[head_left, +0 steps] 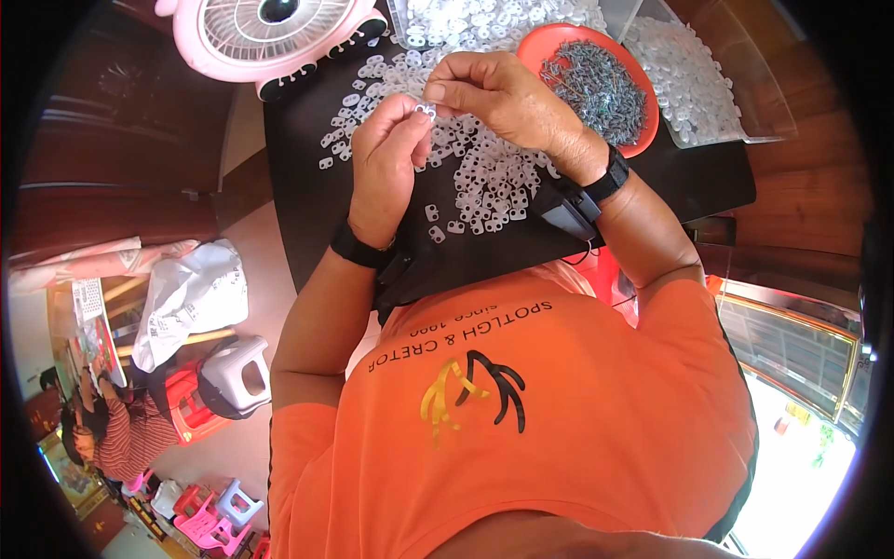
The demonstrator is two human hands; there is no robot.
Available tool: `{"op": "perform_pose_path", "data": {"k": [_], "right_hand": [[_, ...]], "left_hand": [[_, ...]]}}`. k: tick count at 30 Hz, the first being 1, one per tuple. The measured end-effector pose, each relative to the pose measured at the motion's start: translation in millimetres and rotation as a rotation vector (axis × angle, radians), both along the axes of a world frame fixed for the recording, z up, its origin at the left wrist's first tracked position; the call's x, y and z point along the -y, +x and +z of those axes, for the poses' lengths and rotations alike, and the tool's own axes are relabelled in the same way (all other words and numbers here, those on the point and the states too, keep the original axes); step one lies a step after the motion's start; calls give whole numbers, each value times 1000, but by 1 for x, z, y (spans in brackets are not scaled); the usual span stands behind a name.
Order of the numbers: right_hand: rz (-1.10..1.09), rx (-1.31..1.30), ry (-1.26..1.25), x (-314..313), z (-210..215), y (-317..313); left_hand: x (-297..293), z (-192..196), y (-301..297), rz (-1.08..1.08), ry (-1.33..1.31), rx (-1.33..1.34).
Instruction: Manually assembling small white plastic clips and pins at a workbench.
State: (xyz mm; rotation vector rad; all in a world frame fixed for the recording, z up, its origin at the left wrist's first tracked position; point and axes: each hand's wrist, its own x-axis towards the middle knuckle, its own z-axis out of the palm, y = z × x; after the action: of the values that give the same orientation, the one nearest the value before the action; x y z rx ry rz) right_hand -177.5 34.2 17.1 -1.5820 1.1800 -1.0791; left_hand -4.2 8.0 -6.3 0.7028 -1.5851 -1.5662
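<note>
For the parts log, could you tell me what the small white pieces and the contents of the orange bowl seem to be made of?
White pieces: likely translucent plastic, milky and slightly glossy. Orange bowl contents: probably thin metal pins, grey with a dull sheen, though too small to confirm.

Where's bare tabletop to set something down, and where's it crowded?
Free: the black table strip left of the white plastic pieces, below the pink fan; also the right corner below the orange bowl. Crowded: the centre under both hands, and the far edge.
</note>
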Motion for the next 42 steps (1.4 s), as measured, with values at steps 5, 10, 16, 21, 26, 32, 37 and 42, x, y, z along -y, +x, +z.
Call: {"op": "perform_pose_path", "data": {"k": [5, 10, 16, 21, 26, 32, 37, 42], "right_hand": [[-29, -46, -7, 0, -3, -3], [-56, -46, -82, 0, -10, -1], [-59, -209, -68, -3, -1, -4], [-92, -175, -68, -3, -3, -4], [-69, -183, -56, -3, -4, -3], [-98, -255, -121, -6, -7, 1], [-182, -288, -264, -5, -16, 6], [-176, -358, -253, -6, -12, 4]], "left_hand": [[0, 0, -2, 10, 14, 6], [-1, -2, -2, -12, 35, 1], [0, -4, -3, 17, -6, 29], [1, -3, -4, 25, -12, 37], [1, -5, -3, 24, -22, 50], [-3, -4, -3, 37, -14, 98], [-5, -5, -3, 54, -28, 61], [2, -3, -4, 28, -56, 107]]}}
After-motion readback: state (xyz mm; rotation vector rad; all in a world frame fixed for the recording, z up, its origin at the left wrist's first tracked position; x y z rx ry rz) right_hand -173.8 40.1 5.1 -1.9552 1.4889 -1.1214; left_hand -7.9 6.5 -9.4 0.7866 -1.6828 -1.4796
